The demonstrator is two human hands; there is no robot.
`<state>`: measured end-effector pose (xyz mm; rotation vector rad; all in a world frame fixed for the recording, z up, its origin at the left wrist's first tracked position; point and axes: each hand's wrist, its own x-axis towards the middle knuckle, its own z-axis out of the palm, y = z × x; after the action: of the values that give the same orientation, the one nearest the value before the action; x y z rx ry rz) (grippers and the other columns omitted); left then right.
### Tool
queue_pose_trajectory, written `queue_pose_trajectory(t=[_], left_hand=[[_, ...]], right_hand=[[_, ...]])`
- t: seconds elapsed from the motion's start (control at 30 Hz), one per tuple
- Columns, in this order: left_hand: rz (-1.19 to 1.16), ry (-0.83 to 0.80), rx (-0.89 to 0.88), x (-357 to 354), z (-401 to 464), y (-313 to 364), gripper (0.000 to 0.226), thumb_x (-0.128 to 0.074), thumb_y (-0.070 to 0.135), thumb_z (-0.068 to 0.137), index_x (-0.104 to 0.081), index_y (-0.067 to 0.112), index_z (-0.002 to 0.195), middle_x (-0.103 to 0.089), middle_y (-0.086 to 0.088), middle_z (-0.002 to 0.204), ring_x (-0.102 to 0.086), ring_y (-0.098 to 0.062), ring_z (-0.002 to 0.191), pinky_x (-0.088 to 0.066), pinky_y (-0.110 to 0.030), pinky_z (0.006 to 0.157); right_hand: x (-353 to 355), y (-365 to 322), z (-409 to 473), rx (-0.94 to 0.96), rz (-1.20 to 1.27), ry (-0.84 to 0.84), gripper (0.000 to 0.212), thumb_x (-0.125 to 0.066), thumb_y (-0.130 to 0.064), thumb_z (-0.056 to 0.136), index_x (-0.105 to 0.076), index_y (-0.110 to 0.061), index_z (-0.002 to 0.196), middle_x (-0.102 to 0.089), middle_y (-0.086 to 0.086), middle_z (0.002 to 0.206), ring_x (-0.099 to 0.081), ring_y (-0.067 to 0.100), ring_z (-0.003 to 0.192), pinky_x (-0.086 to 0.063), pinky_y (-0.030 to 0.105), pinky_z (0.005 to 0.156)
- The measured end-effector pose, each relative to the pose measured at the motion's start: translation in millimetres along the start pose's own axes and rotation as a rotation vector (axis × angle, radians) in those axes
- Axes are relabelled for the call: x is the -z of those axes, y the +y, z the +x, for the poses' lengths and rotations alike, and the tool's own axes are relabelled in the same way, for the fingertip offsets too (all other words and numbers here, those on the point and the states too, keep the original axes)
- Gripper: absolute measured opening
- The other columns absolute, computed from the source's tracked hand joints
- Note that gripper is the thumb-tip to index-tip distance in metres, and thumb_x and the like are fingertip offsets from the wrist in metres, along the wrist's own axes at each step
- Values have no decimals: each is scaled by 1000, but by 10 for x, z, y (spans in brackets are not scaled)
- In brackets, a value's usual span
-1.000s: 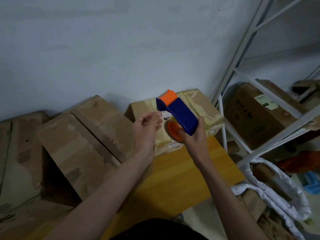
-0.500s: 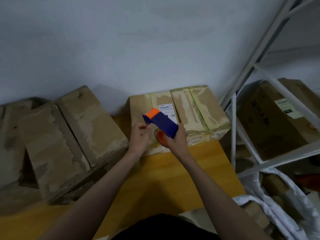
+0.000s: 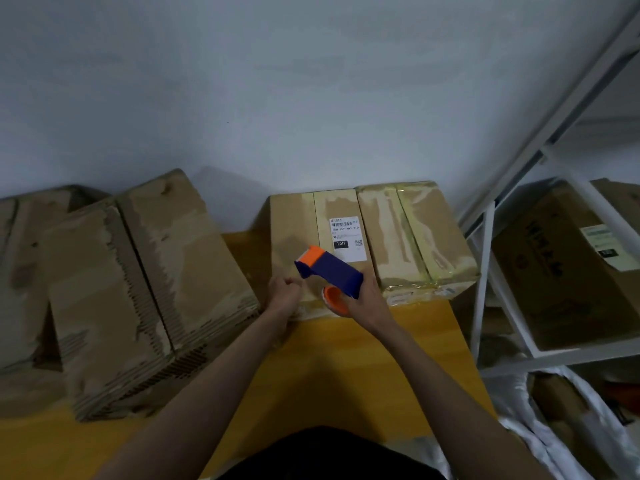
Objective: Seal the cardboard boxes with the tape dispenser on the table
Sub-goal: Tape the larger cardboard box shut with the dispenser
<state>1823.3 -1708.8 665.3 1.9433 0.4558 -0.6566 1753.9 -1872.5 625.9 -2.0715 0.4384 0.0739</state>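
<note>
My right hand [image 3: 363, 303] grips the blue and orange tape dispenser [image 3: 329, 273], fingers curled round its body, holding it tilted over the near edge of the taped cardboard box [image 3: 398, 237]. That box sits on the yellow wooden surface [image 3: 363, 375], pushed back to the wall [image 3: 277, 81], with a white shipping label [image 3: 347, 237] on its top. My left hand [image 3: 284, 297] is at the box's near left corner, just beside the dispenser's orange nose, fingers curled together as if pinching; whether tape is between them I cannot tell. To my left, two worn cardboard boxes [image 3: 145, 289] lie tilted on the surface, near the taped box but apart from it. On my right stands a white metal shelf rack [image 3: 485, 271], close against the box's right side, carrying a large carton [image 3: 554, 271]. White plastic sheeting [image 3: 554, 438] lies bunched below the rack.
</note>
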Motion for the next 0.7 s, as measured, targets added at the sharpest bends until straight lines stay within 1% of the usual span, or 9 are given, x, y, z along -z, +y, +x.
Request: queue_pose_trajectory(t=[0.1,0.17,0.23,0.33,0.4,0.5,0.57,0.6,0.7], left_hand=[[-55,-52,24,16,-32,4,11,-47,20,104,-54,16,111,-55,-5,112,-52,-16,90,-40,-29,67],[-129,-43,48,47,-58,63,8,-46,20,104,-53,17,106,-55,-3,103,-50,-15,84,-47,-34,73],[-164,-34,57,74,-68,98,11,-47,22,104,-55,16,109,-55,-6,109,-51,-21,92,-47,-38,84],[-221,11,8,66,-131,106,20,-50,21,103,-59,12,118,-58,-7,118,-52,-16,90,-40,-30,69],[-234,58,-93,54,-215,159,21,-54,24,101,-60,15,119,-60,-6,118,-53,-12,89,-38,-25,64],[-311,116,-222,175,-417,409,26,-57,34,99,-61,16,117,-62,-2,114,-56,-12,94,-47,-26,73],[-405,67,-268,357,-509,591,25,-59,37,95,-63,16,106,-64,-2,107,-59,-17,98,-53,-36,91],[-446,14,-290,487,-573,680,24,-59,39,94,-62,16,100,-63,-1,102,-59,-19,98,-50,-39,94],[-536,-148,-315,907,-703,871,29,-64,42,93,-62,14,101,-61,-2,94,-61,-17,91,-50,-34,88]], right_hand=[[73,30,18,5,17,5,53,-77,-37,86,-40,-16,118,-55,4,109,-60,16,94,-48,24,73],[102,2,29,-14,32,24,46,-76,-34,89,-41,-17,115,-56,2,105,-59,13,90,-45,21,68],[106,-37,24,-24,42,37,43,-75,-32,89,-41,-17,112,-57,3,104,-58,14,88,-45,22,67],[103,-55,-25,-2,80,67,44,-77,-27,88,-42,-17,111,-56,2,103,-58,15,89,-46,22,68],[142,-109,-101,38,138,125,45,-79,-29,86,-44,-15,112,-56,1,99,-59,13,86,-47,20,68],[252,-323,-250,125,233,187,43,-74,-30,88,-45,-12,115,-55,-1,96,-58,0,80,-47,14,69],[323,-515,-315,205,279,222,45,-69,-33,85,-46,-12,118,-57,0,99,-59,3,85,-48,13,72],[344,-629,-331,244,289,240,48,-68,-33,83,-46,-12,120,-58,1,103,-60,7,90,-49,13,74],[322,-1000,-381,355,315,254,53,-70,-37,79,-43,-17,119,-59,3,110,-62,12,99,-51,14,75]])
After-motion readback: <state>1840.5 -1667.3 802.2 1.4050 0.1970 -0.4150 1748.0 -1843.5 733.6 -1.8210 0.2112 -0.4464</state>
